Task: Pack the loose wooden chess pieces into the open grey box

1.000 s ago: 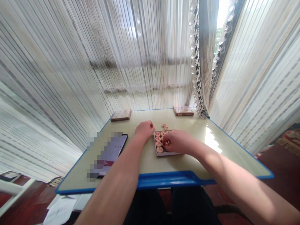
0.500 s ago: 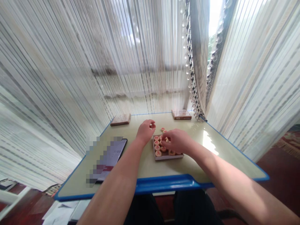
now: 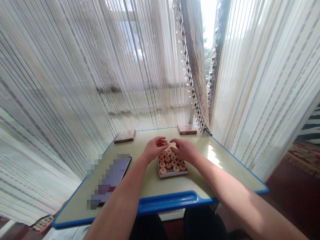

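A shallow open box (image 3: 172, 174) holds several round wooden xiangqi pieces (image 3: 168, 165) with red or dark characters. My left hand (image 3: 153, 148) is curled over the box's far left corner, its fingers closed around a xiangqi piece (image 3: 166, 144) that shows at the fingertips. From the other side, my right hand (image 3: 184, 148) reaches over the far right part of the box. Its thumb and fingers are apart, with no piece seen between them, close to my left fingertips. The hands partly hide the back row of pieces.
A tablet-like device (image 3: 120, 171), partly blurred out, lies left of my left forearm. Two flat boxes sit at the table's back, one on the left (image 3: 125, 136) and one on the right (image 3: 187, 129). The table (image 3: 147, 180) has a raised blue front edge (image 3: 170, 201). String curtains (image 3: 150, 66) hang behind.
My right hand has lifted from the pieces in the box and moved back towards my left hand. More pieces in the box now show. The view has shifted slightly.
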Demonstrator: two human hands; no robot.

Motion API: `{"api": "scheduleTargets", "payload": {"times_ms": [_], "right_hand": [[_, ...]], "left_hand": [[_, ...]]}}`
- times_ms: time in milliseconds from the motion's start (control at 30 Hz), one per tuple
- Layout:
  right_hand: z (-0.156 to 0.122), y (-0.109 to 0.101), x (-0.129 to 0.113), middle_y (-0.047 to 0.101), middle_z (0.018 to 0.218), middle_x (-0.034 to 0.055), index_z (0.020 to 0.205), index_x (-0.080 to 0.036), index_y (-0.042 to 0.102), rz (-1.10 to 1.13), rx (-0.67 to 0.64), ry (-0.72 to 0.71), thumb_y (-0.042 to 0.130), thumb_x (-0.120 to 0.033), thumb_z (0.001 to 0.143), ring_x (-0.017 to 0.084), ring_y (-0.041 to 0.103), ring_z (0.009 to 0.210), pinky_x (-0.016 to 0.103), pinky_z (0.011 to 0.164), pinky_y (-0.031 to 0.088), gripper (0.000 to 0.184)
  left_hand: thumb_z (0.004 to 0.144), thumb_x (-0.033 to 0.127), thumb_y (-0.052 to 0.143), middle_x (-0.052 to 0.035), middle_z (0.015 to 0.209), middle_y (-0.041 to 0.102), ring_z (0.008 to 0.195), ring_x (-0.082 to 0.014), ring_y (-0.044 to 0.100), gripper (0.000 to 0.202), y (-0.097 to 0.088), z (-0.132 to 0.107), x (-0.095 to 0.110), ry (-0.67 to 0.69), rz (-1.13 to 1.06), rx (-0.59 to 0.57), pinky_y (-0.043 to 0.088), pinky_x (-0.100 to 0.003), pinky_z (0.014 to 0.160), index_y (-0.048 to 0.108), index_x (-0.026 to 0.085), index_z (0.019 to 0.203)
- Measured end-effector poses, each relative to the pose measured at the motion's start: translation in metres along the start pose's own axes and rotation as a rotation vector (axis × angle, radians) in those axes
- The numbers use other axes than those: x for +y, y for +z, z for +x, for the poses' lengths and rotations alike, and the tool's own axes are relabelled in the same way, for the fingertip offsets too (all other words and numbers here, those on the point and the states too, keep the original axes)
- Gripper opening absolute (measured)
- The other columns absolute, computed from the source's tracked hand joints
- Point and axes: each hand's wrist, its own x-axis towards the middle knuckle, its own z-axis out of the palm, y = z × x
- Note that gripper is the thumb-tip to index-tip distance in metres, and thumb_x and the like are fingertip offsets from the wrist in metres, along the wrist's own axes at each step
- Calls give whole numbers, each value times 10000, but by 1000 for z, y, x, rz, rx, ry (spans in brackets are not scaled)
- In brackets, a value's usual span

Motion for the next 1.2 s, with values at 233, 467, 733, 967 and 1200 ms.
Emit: {"api": "scheduleTargets", "payload": {"times_ms": [233,467,733,967,1200], "right_hand": [[0,1,-1,592,636,-18,994,-257,649,24,-22,-35,526,-389,804,108,453,543,224,518,268,262],[1,0,2,592,619,-19,1010,-265,653,65,6,-36,528,-381,809,104,448,532,220,524,278,264],[-1,0,2,568,587,-28,1008,-241,639,66,13,-66,530,-375,790,96,432,507,219,497,252,279],[0,-1,0,555,574,-29,969,-229,648,62,23,-53,545,-384,775,94,429,505,217,503,258,268],[-2,-4,-3,538,581,-31,962,-216,638,71,27,-43,550,-389,766,93,426,512,217,516,273,276]], "left_hand": [[537,287,794,-90,913,679,850,-189,631,442,2,-3,6,-75,-23,-67,492,-393,840,632,121,912],[520,237,796,-67,887,683,805,-168,625,415,0,-4,14,-114,-83,-40,494,-370,813,647,126,891],[522,230,796,-65,889,676,837,-176,629,385,1,-5,14,-92,-63,-22,475,-388,847,636,130,858],[536,212,798,-83,925,680,870,-188,633,468,1,-5,14,-123,-135,-53,486,-395,852,602,132,954],[549,157,771,-84,957,668,873,-183,629,410,3,-7,21,-124,-93,-58,490,-385,844,614,129,927]]}}
